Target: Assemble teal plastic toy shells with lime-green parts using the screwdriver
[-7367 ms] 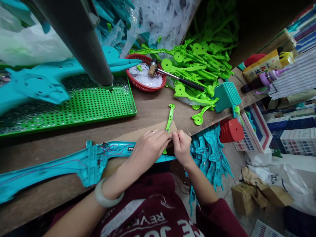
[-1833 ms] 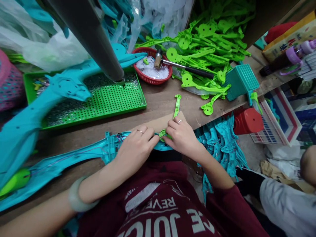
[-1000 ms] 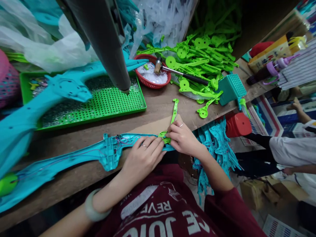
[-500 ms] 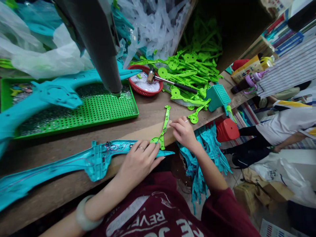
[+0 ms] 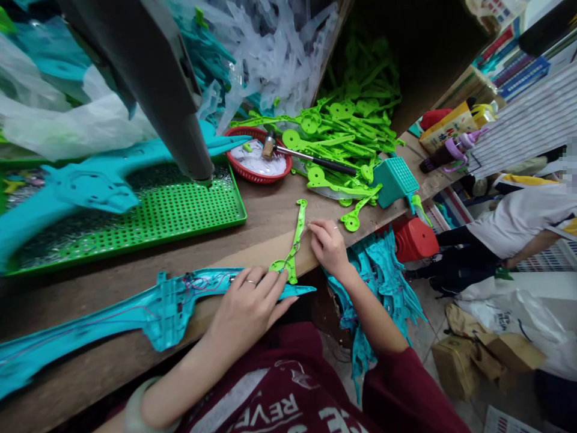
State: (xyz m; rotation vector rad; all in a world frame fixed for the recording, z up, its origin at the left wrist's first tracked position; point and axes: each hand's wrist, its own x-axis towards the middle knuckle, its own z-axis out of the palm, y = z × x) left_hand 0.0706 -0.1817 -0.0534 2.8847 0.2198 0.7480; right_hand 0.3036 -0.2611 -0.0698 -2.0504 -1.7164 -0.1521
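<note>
Green lever (image 5: pixel 292 243) lies across the bench edge (image 5: pixel 265 231), its ring end over the teal shell (image 5: pixel 135 304). Your left hand (image 5: pixel 246 307) lies flat and unclenched, pinning that shell, it seems; your right hand (image 5: pixel 328 246) is loosely curled, fingertips beside the lever, gripping nothing.

Glossy teal plastic shell (image 5: pixel 135 307); shiny green plastic lever (image 5: pixel 293 240); matt worn wood bench (image 5: pixel 270 210).

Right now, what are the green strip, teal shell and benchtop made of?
Green strip: looks like moulded plastic, uniform glossy colour, holes and round end. Teal shell: likely the same, with internal ribs and thin wires showing. Benchtop: probably fibreboard, matt brown, no visible grain.
</note>
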